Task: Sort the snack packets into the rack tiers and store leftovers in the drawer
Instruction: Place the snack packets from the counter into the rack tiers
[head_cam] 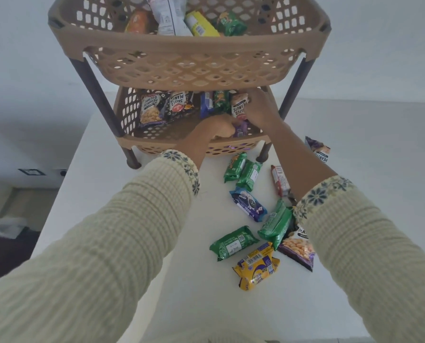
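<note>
A tan two-tier plastic rack (pixel 189 52) stands on a white table (pixel 122 154). Its top tier holds several packets, among them a yellow one (pixel 200 24). In the lower tier (pixel 157 134) stand salted peanut packets (pixel 151 108) and blue and green biscuit packs. Both my hands reach into this lower tier. My right hand (pixel 262 108) grips a salted peanuts packet (pixel 240 106) held upright at the right. My left hand (pixel 215 128) is closed on a purple packet (pixel 242 129) low at the tier's front. Several loose packets lie on the table, such as a green pack (pixel 232 242) and a yellow pack (pixel 257 267).
More loose packets sit right of the rack: a dark blue cookie pack (pixel 248 204), a red pack (pixel 279 180), a peanut packet (pixel 320 151) near the table's right side. The table's left edge drops off to a dark floor (pixel 6 253). No drawer is in view.
</note>
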